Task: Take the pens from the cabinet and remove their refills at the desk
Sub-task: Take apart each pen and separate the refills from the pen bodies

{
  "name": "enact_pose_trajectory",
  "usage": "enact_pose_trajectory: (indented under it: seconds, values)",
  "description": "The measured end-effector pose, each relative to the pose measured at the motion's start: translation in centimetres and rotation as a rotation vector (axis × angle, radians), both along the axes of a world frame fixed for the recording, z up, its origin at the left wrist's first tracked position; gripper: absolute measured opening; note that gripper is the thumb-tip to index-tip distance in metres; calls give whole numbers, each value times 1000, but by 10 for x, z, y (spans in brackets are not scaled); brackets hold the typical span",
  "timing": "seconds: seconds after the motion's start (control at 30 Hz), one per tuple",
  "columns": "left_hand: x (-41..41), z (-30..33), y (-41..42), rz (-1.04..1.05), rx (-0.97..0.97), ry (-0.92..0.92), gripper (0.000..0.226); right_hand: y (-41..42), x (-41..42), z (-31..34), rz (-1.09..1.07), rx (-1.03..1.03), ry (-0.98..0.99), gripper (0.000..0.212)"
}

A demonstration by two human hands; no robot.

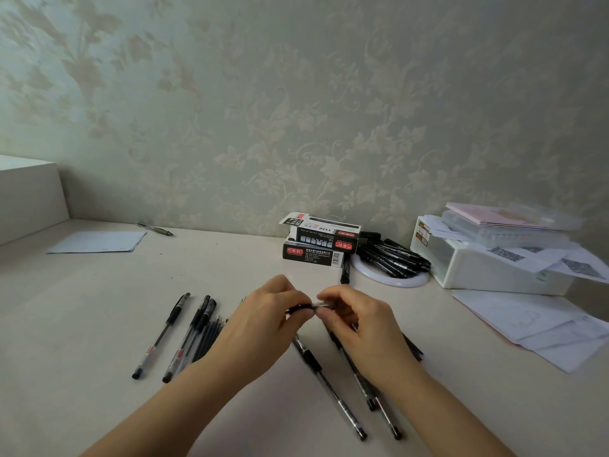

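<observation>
Clearly the work is at the desk stage: both hands meet above the counter [99, 324], each pinching one end of a single pen [304, 306]. The left hand [263, 319] curls thumb and fingers round the dark grip end, and the right hand [354, 319] nips the clear part with its fingertips [324, 300], so the pen lies roughly level between them, held off the surface. By my judgement this is the unscrewing or pulling-apart step for this pen; whether the joint has loosened at all cannot be told, since the fingers cover it. The next move likely calls for a counter-twist of the two halves, then a straight pull to draw the refill out without bending it, and a free spot to lay the parts down

The pen looks slim, with a black grip and a clear barrel, like the others lying about. Under the left wrist, bare refills [211, 334] lie in a small bunch, touching two pens [191, 338] beside them, with one more pen [161, 336] just apart to the left. Below the right hand, whole pens [329, 387] lie slanted toward the near edge. Farther back, two pen boxes [318, 247] are stacked, and just beside them a heap of black pens [393, 257] rests on a white ring [418, 282]. A white bin [487, 270] and loose papers [543, 328] sit at the right
</observation>
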State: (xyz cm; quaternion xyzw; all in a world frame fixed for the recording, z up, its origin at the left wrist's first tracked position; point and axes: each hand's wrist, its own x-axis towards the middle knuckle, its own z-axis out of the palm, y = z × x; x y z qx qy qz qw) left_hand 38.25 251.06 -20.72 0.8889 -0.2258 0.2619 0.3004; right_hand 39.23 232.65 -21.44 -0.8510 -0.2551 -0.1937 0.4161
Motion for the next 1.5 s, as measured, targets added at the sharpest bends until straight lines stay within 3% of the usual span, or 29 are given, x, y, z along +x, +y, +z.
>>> enact_pose_trajectory:
  seconds: [0.17,0.3,0.4,0.47,0.57,0.87,1.1,1.3,1.37,1.5]
  values:
    - [10,7,27,355,-57,23,11,-4,2,-1,-77,-21,-76,24]
    - [19,7,71,673,-12,213,12,-8,4,-2,-113,-78,-73,19]
    - [22,5,89,766,43,344,13,-9,4,-2,-147,-112,-86,9]
    - [24,2,92,769,83,410,14,-11,4,-1,-186,-126,-112,4]
    - [24,-3,90,751,122,463,15,-14,6,-1,-241,-120,-112,12]
    - [22,0,84,760,139,472,21,-7,1,0,-208,-138,-24,10]
    - [19,2,73,768,121,402,28,11,-14,-1,-149,-425,87,43]
    - [18,0,66,745,144,358,28,16,-17,-2,-151,-506,106,24]
    - [18,0,66,747,138,337,27,16,-16,-1,-158,-450,135,20]
    - [18,0,67,742,152,337,26,12,-14,5,-189,-63,265,24]
